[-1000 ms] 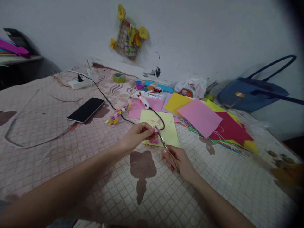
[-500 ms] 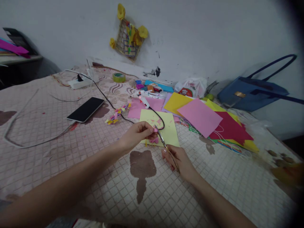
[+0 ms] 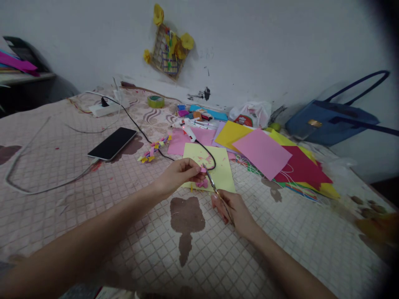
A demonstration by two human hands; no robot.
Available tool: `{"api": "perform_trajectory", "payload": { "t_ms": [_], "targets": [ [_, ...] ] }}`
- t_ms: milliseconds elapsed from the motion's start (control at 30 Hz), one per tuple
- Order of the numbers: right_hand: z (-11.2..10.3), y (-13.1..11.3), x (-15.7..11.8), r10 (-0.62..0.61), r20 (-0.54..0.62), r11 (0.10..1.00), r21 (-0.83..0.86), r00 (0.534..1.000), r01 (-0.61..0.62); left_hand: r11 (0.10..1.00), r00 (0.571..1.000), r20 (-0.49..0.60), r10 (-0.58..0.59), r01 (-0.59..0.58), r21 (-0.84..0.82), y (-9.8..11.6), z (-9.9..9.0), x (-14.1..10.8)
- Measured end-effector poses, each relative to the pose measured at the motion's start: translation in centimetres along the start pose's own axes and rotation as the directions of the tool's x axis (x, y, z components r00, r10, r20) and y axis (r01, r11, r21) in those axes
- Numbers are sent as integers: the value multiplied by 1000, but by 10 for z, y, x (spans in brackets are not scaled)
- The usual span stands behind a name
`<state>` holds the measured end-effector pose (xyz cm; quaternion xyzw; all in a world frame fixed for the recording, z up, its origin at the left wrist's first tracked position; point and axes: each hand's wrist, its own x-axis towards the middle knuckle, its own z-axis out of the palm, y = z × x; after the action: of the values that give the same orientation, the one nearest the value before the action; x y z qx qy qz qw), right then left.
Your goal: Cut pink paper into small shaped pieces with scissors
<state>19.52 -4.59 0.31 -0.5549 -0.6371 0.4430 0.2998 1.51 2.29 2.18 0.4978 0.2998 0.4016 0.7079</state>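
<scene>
Between its thumb and fingers, my left hand (image 3: 182,174) pinches a small pink paper piece (image 3: 203,170). My right hand (image 3: 232,209) grips a pair of scissors (image 3: 213,183) by the handles, with the blades pointing up and left to the pink piece. Under and behind both lies a pale yellow sheet (image 3: 222,166) with small pink scraps on it. A crumpled pink bit (image 3: 202,183) rests near the sheet's front edge, below my left fingers. A white glue gun (image 3: 188,132) lies behind the sheet, its black cord curving over it.
A phone (image 3: 112,143) on a cable and a colourful paper garland (image 3: 155,149) lie at the left. Coloured sheets (image 3: 263,153) and white string spread to the right. Further back are green tape (image 3: 156,101), a power strip (image 3: 104,109) and a blue bag (image 3: 333,122).
My left hand has shifted very slightly left with the pink piece. The lower fingers of my right hand have moved a little on the scissor handles.
</scene>
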Motion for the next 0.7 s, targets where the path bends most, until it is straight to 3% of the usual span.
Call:
{"api": "perform_trajectory", "payload": {
  "t_ms": [267,700],
  "targets": [
    [1,1,0,0,-23,999,-44,1000,-1,999,1000,7,30,-30,38,-2,-1,1],
    [-5,-7,-1,-62,6,984,-164,998,62,981,991,132,5,-31,192,13,-14,2]
  ]
}}
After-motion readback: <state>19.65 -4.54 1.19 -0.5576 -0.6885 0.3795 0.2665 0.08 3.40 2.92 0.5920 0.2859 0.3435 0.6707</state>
